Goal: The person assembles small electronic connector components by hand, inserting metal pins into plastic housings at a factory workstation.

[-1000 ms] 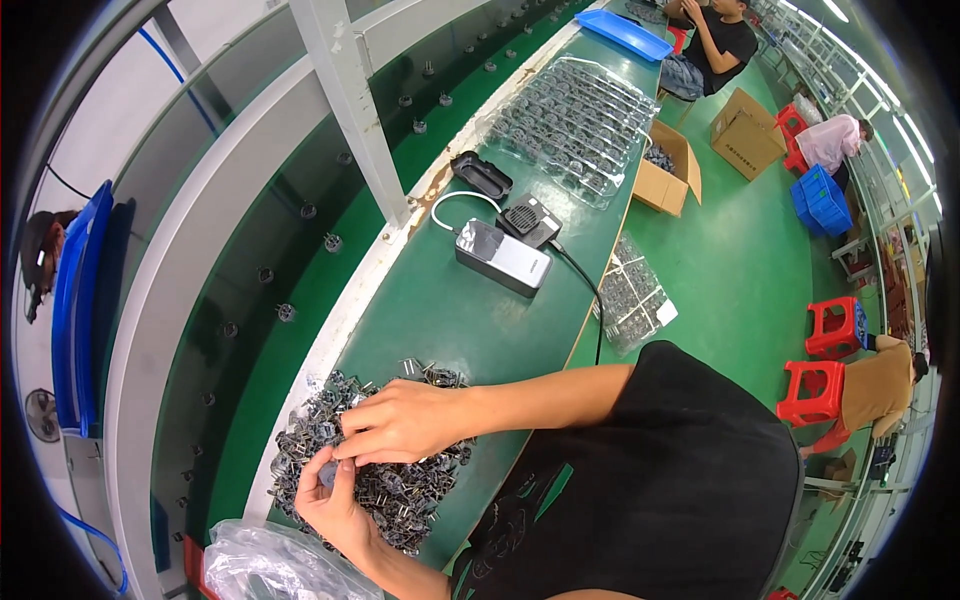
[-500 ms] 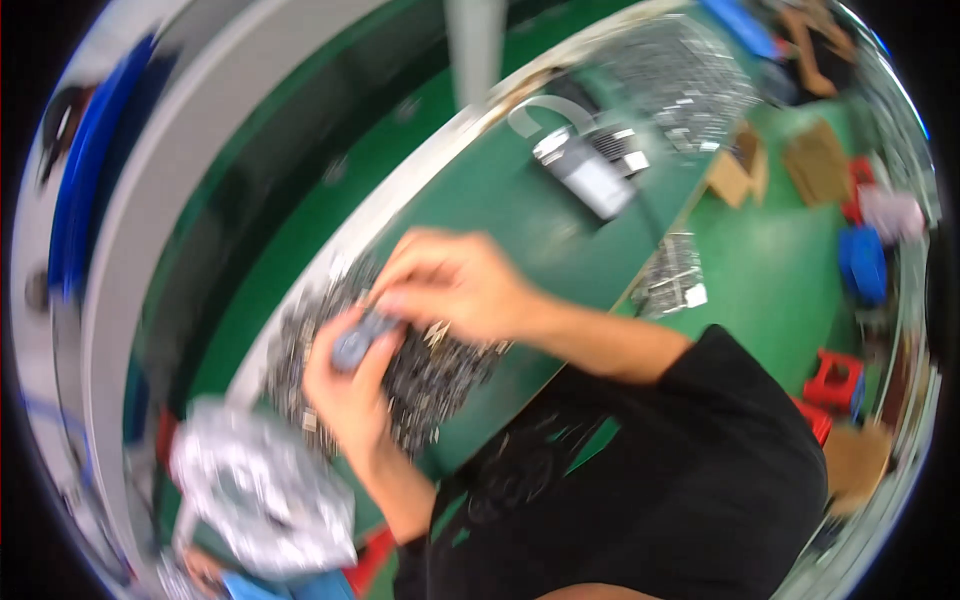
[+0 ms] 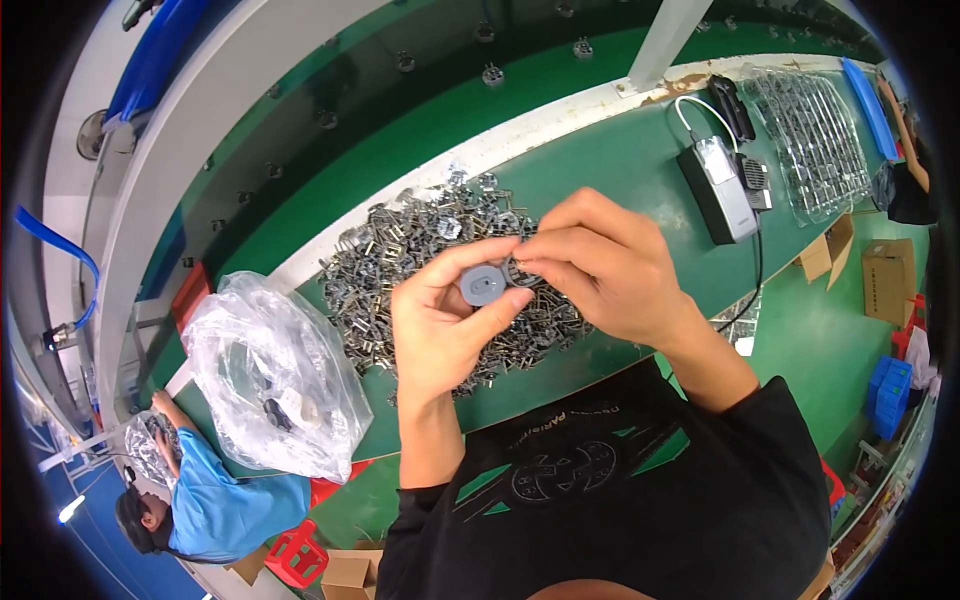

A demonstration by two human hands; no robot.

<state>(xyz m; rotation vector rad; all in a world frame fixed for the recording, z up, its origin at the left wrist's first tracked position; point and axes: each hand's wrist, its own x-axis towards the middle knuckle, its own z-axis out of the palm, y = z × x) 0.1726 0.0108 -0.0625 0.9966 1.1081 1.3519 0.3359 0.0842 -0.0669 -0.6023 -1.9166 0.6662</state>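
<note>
My left hand [image 3: 440, 325] is closed round a small grey round plastic part [image 3: 484, 286], gripped between thumb and fingers with its round face up. My right hand [image 3: 608, 268] meets it from the right, thumb and fingertips pinched together at the part's right edge. Something small and dark shows at those fingertips, too small to make out. Both hands are above a wide heap of small metal-pronged parts [image 3: 375, 275] on the green table [image 3: 615, 170].
A clear plastic bag [image 3: 270, 370] stands left of the heap. To the right are a black-and-grey box [image 3: 722, 192] with cables and clear trays of parts [image 3: 812, 140]. A co-worker in blue [image 3: 230, 490] works at lower left. Cardboard boxes [image 3: 888, 280] stand on the floor.
The view has turned and sharpened; the heap, bag and box appear shifted. Both hands remain together over the heap, the grey part still in the left.
</note>
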